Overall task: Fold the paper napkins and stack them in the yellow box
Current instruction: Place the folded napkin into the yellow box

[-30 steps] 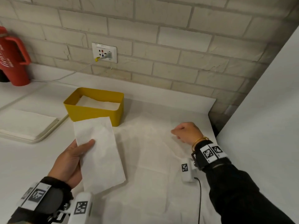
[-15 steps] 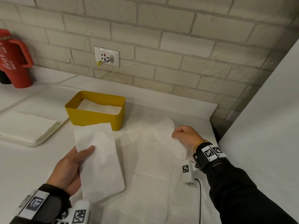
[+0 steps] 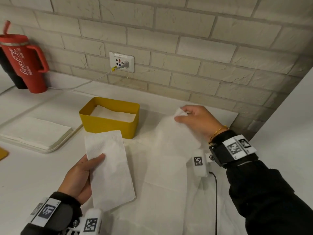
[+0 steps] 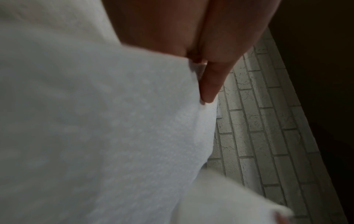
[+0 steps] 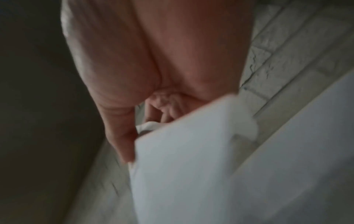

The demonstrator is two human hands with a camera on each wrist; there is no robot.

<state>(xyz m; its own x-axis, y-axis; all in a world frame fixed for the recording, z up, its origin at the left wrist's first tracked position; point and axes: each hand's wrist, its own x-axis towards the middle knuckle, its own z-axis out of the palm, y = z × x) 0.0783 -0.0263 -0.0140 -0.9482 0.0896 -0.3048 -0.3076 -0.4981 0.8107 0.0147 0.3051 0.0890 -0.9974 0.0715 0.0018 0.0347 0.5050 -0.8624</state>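
My left hand [image 3: 81, 173] holds a folded white napkin [image 3: 110, 165] above the counter, thumb on top, just in front of the yellow box [image 3: 105, 125]. The box has folded napkins [image 3: 113, 114] inside. My right hand [image 3: 194, 119] pinches the far corner of an unfolded napkin [image 3: 171, 150] and lifts it off the counter to the right of the box. In the left wrist view the folded napkin [image 4: 95, 121] fills the frame under my fingers [image 4: 212, 78]. The right wrist view shows the lifted napkin [image 5: 191, 166] pinched between my fingertips [image 5: 122, 145].
A tray [image 3: 50, 148] with a stack of flat napkins [image 3: 33, 131] lies at the left. A red tumbler [image 3: 22, 63] stands at the back left. A cable [image 3: 81, 84] runs from the wall socket [image 3: 121, 61]. A white panel [image 3: 288, 124] bounds the right side.
My right hand took hold of the unfolded napkin's corner and raised it up and back from the counter. The left hand kept the folded napkin almost still.
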